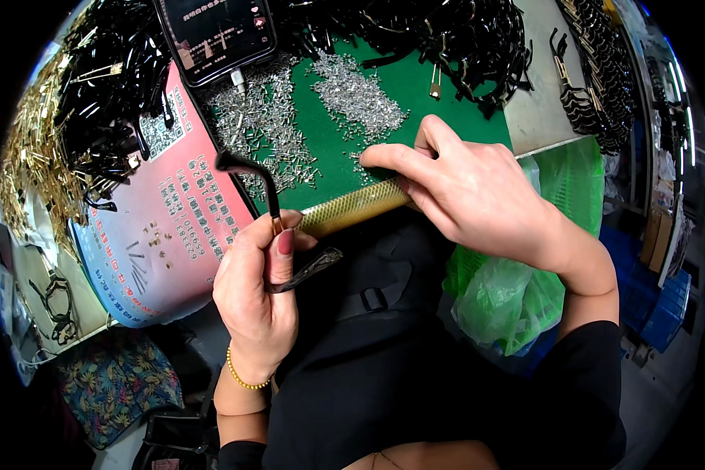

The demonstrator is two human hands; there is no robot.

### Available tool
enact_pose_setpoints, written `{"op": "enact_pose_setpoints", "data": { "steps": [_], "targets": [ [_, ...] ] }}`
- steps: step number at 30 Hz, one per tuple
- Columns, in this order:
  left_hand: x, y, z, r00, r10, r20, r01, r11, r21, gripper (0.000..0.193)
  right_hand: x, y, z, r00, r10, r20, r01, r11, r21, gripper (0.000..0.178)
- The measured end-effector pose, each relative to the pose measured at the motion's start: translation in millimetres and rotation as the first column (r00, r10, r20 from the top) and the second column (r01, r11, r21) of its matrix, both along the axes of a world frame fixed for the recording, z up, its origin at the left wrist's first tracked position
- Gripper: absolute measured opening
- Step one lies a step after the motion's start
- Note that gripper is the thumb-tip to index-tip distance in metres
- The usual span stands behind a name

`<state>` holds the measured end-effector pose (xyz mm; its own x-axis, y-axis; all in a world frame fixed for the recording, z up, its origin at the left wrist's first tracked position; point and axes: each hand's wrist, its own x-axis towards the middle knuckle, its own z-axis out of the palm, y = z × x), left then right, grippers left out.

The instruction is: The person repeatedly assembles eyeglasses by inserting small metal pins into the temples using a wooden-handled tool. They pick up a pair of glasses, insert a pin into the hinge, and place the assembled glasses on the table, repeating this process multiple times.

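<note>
My left hand is closed on a dark eyeglass temple. Its curved tip points up and away, and a gold metal part shows at the fingers. Below the thumb a broad, dark, flat piece sticks out; whether it belongs to the same temple I cannot tell. My right hand reaches over the green mat, index finger stretched to a few loose bits at the near end of a heap of tiny silver metal parts. Its thumb is hidden. Beneath both hands runs a gold, net-patterned roll.
A phone with a cable stands beside a second heap of silver parts. Piles of black temples and gold ones lie around. A printed pink-and-blue sheet covers the left; green plastic bags hang at right.
</note>
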<state>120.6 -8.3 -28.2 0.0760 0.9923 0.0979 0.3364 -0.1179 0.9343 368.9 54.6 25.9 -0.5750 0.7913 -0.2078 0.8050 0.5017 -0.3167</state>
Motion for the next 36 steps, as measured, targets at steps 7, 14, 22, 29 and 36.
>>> {"op": "enact_pose_setpoints", "data": {
  "steps": [7,14,22,29,36],
  "targets": [
    [2.4,17.7,1.9,0.987,-0.051,-0.154,0.079,0.981,0.18,0.018,-2.8,3.8,2.3,0.999,0.037,0.035,-0.035,0.998,-0.052,0.047],
    [3.0,19.1,0.7,0.979,-0.029,-0.203,0.071,0.976,0.204,0.019,-36.0,14.1,40.3,0.724,-0.671,-0.159,-0.03,0.199,-0.979,0.055],
    [4.2,18.3,-3.5,0.969,-0.015,-0.248,0.075,0.969,0.235,0.022,-37.8,16.2,39.7,0.732,-0.668,-0.132,0.026,0.221,-0.975,0.054],
    [4.8,18.5,-2.5,0.967,-0.029,-0.254,0.085,0.973,0.213,0.024,-35.3,13.4,34.6,0.718,-0.675,-0.17,-0.012,0.233,-0.972,0.053],
    [-0.5,17.7,-15.8,0.861,0.011,-0.509,0.232,0.881,0.412,0.028,-23.8,12.9,25.2,0.62,-0.776,-0.115,-0.176,0.006,-0.984,0.052]
  ]
}}
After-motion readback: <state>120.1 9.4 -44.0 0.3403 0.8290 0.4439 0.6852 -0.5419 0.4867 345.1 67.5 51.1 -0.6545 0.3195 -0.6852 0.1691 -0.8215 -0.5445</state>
